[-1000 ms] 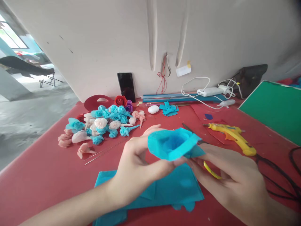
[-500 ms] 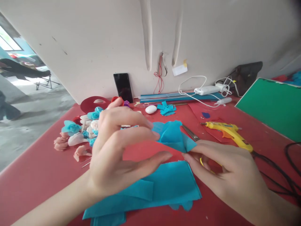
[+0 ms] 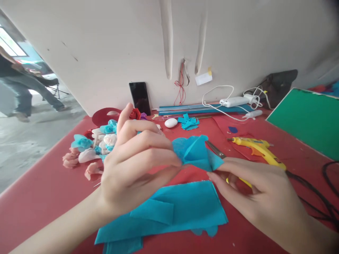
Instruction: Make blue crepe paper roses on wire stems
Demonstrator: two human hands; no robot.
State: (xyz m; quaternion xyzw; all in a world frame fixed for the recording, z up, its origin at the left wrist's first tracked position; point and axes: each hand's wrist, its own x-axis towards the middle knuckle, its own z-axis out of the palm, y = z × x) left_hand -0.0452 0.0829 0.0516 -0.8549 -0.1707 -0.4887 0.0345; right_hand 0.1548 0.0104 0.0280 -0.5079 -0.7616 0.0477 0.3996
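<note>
A folded, puckered piece of blue crepe paper point(image 3: 194, 151) hangs above the table between my two hands. My right hand point(image 3: 262, 190) pinches its right corner between thumb and fingertips. At its left edge, the thumb and fingers of my left hand point(image 3: 140, 169) come together on the paper, with the index finger raised; the exact contact is hidden behind the fingers. Below lies a stack of flat blue crepe paper sheets point(image 3: 193, 201), with a smaller folded strip on top. Scissors point(image 3: 215, 149) with yellow handles lie behind my right hand, partly covered by it.
Paper flowers point(image 3: 108, 139) in blue, white and pink are heaped at left. A yellow glue gun point(image 3: 256, 150) with a black cable lies at right, near a green board point(image 3: 307, 123). A phone point(image 3: 140, 98) leans on the wall. A person point(image 3: 21, 84) is in the left background.
My left hand's thumb and fingers have closed from an open gap onto the blue crepe paper's left edge. My right hand keeps its pinch. A person has come into view at far left.
</note>
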